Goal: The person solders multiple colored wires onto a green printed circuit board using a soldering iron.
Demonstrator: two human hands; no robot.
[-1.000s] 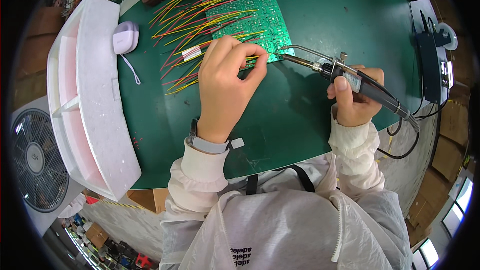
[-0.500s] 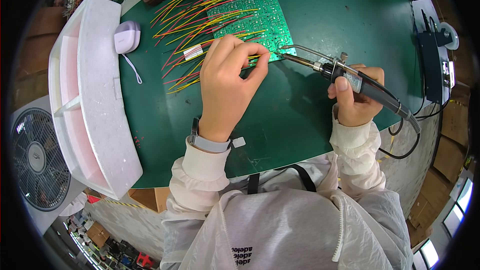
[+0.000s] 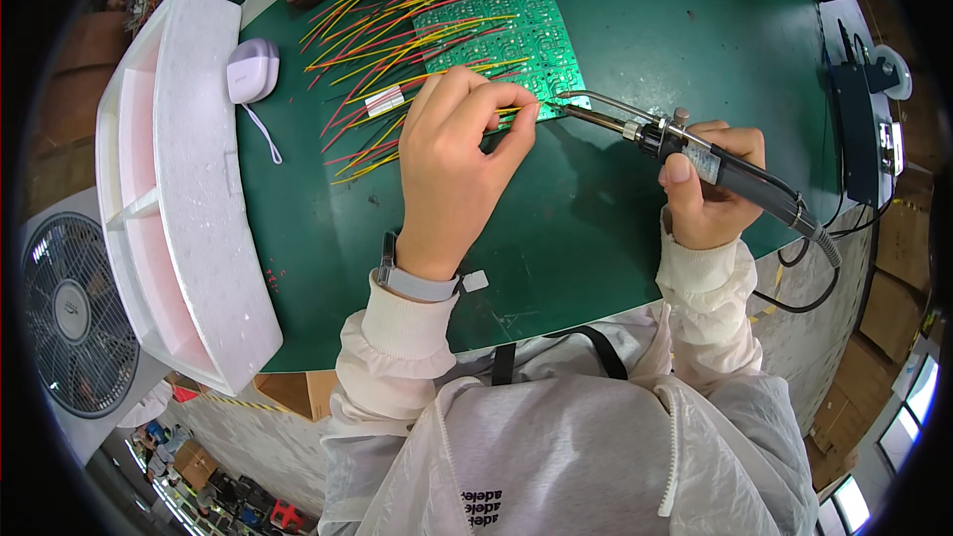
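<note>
A green circuit board (image 3: 496, 20) lies at the back of the green table mat (image 3: 615, 228), with several red and yellow wires (image 3: 387, 50) fanning off its left side. My left hand (image 3: 457, 164) pinches a thin yellow wire at the board's near edge. My right hand (image 3: 710, 189) grips a black soldering iron (image 3: 695, 154), its metal tip pointing left and meeting the wire end at the board's near corner, just beside my left fingertips. A black cable runs from the iron off the table's right edge.
A long white foam tray (image 3: 169, 189) stands along the left of the mat. A small lilac case (image 3: 253, 69) with a cord lies beside it. A soldering station (image 3: 864, 129) sits at the right edge. A fan (image 3: 74, 318) stands on the floor at left.
My left hand has shifted slightly on the wire and the iron tip has drawn closer to my fingertips. Otherwise the scene is unchanged.
</note>
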